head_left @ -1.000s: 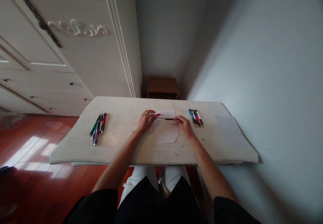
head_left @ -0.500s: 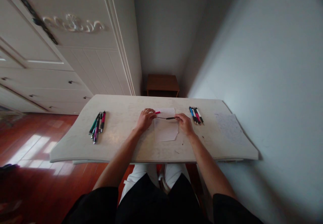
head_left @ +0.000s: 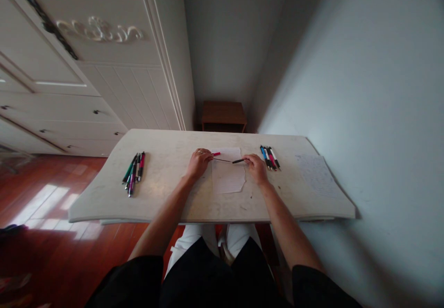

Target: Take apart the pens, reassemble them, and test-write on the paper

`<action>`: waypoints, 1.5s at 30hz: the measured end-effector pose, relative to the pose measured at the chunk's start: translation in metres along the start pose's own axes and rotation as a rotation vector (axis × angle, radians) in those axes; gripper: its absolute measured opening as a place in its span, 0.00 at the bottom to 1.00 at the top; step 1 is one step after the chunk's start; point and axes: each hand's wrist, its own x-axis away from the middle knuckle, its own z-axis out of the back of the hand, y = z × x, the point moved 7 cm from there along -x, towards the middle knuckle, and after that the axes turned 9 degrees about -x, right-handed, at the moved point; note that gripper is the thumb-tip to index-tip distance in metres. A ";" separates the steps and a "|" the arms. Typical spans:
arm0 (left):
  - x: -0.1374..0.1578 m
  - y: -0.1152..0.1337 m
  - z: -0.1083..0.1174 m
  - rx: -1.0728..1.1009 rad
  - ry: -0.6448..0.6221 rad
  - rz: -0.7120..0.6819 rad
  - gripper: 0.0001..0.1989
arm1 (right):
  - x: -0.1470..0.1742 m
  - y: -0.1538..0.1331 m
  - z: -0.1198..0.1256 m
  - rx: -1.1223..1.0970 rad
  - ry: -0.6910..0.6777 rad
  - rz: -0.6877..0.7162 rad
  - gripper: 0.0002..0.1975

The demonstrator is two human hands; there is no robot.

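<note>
My left hand (head_left: 199,163) pinches a thin dark pen refill (head_left: 221,160) that points to the right. A pink pen part (head_left: 216,154) sticks out from the same fingers, just above the refill. Between the fingertips of my right hand (head_left: 255,167) is a black pen barrel piece (head_left: 237,161), its free end facing the refill's tip with a small gap. Both pieces are over a torn sheet of paper (head_left: 229,181) on the white table (head_left: 166,146).
Several pens (head_left: 133,174) lie in a loose pile on the table's left side. Another row of pens (head_left: 269,157) lies right of my right hand. A written sheet (head_left: 317,174) rests near the right edge, by the wall. A brown stool (head_left: 224,113) stands behind the table.
The refill and the black barrel piece, joined end to end before, are now slightly apart. My left hand has shifted a little left and my right hand a little right.
</note>
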 end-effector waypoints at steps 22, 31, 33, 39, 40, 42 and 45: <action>0.003 0.004 -0.004 -0.087 -0.116 0.009 0.08 | 0.000 0.005 0.011 -0.009 0.100 -0.052 0.12; 0.002 0.017 0.008 0.019 -0.017 -0.048 0.11 | 0.005 0.006 0.000 -0.129 0.023 -0.170 0.18; 0.003 0.024 0.011 0.044 -0.002 -0.047 0.12 | 0.007 0.002 -0.003 -0.142 0.019 -0.184 0.19; 0.006 0.046 0.009 0.112 -0.001 -0.134 0.16 | 0.013 -0.014 -0.015 -0.190 0.007 -0.183 0.20; 0.006 0.049 0.008 0.120 -0.008 -0.163 0.16 | 0.014 -0.016 -0.017 -0.199 0.004 -0.184 0.20; 0.007 0.054 0.003 0.141 -0.030 -0.222 0.13 | 0.015 -0.021 -0.021 -0.204 -0.009 -0.187 0.21; 0.008 0.058 0.000 0.172 -0.039 -0.292 0.10 | 0.016 -0.025 -0.024 -0.176 -0.028 -0.175 0.23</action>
